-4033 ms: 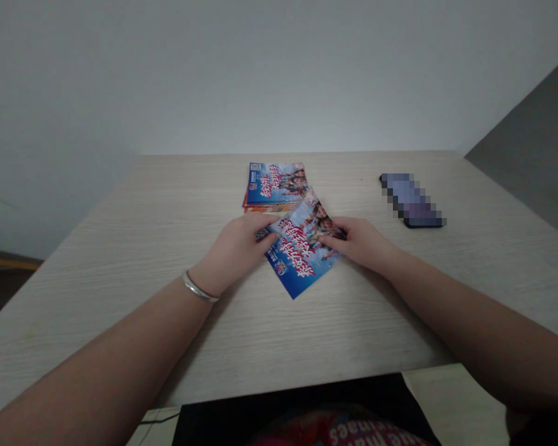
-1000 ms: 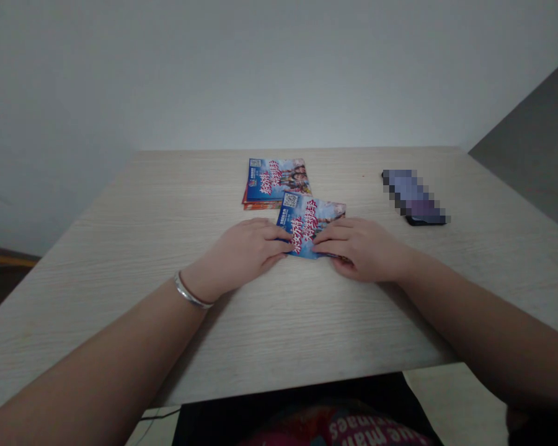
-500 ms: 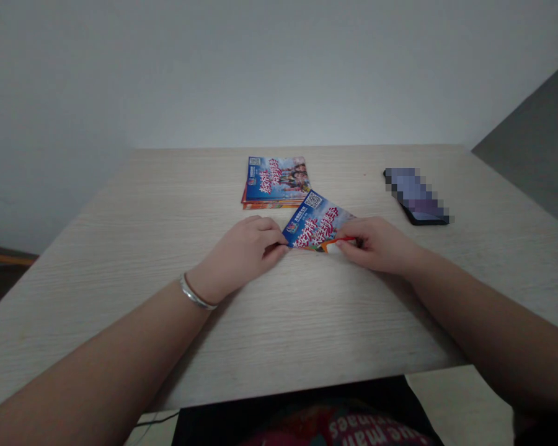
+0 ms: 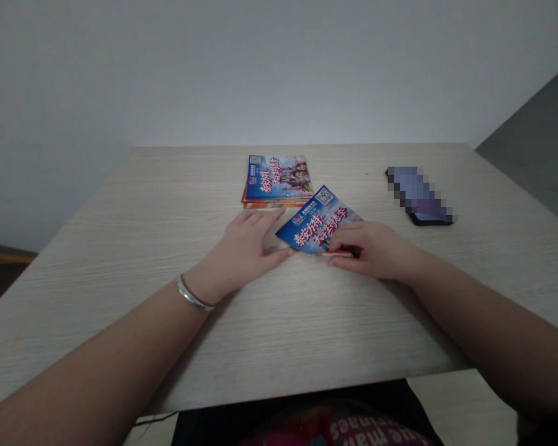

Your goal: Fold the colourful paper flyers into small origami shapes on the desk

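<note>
A folded blue leaflet [image 4: 317, 223] with red and white lettering lies tilted on the wooden table [image 4: 121, 248] in front of me. My right hand [image 4: 372, 251] pinches its near right edge, thumb under and fingers on top. My left hand [image 4: 244, 251] lies flat with fingers stretched out, its thumb tip touching the leaflet's near left corner. A silver bangle [image 4: 191, 295] circles my left wrist. Just behind the hands sits a small stack of the same leaflets [image 4: 276, 179].
A dark phone [image 4: 421, 195] lies at the right of the table, well away from my hands. A plain wall stands behind the table's far edge. My lap with dark printed clothing [image 4: 335, 427] shows below the near edge.
The leaflet went from unfolded to folded in half and has turned a little. My left hand has uncurled and now lies flat. My right hand keeps its grip on the near right edge.
</note>
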Demonstrator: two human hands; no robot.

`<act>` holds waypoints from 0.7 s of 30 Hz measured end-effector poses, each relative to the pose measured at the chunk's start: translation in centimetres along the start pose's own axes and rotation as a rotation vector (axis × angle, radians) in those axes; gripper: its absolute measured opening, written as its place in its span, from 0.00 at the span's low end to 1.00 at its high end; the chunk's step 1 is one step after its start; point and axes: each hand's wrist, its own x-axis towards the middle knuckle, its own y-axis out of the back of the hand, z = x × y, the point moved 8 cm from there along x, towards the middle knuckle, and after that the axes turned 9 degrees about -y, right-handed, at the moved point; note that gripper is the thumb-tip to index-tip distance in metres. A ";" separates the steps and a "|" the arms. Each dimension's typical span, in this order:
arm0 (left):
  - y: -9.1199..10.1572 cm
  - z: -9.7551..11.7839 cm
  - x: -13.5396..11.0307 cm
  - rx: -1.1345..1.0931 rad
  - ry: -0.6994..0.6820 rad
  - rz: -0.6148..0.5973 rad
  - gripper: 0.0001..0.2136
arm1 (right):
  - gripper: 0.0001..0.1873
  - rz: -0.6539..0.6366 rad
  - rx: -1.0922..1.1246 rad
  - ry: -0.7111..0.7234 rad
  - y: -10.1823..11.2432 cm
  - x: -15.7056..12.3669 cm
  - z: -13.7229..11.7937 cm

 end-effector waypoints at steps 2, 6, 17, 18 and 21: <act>-0.4 -0.2 -0.1 -0.031 0.001 -0.005 0.34 | 0.10 0.015 -0.027 0.077 0.1 -0.1 -0.7; -1.0 0.0 0.2 -0.114 -0.054 -0.022 0.28 | 0.10 0.041 -0.061 0.081 0.2 -0.2 -0.9; -0.3 1.0 0.6 -0.270 -0.173 -0.018 0.16 | 0.12 0.101 -0.003 -0.163 1.1 -0.5 0.6; -0.4 1.1 0.6 -0.262 -0.188 -0.025 0.16 | 0.11 0.106 0.001 -0.174 1.2 -0.5 0.6; -0.5 1.0 0.7 -0.205 -0.191 -0.017 0.14 | 0.09 0.160 0.024 -0.200 1.7 -0.6 0.6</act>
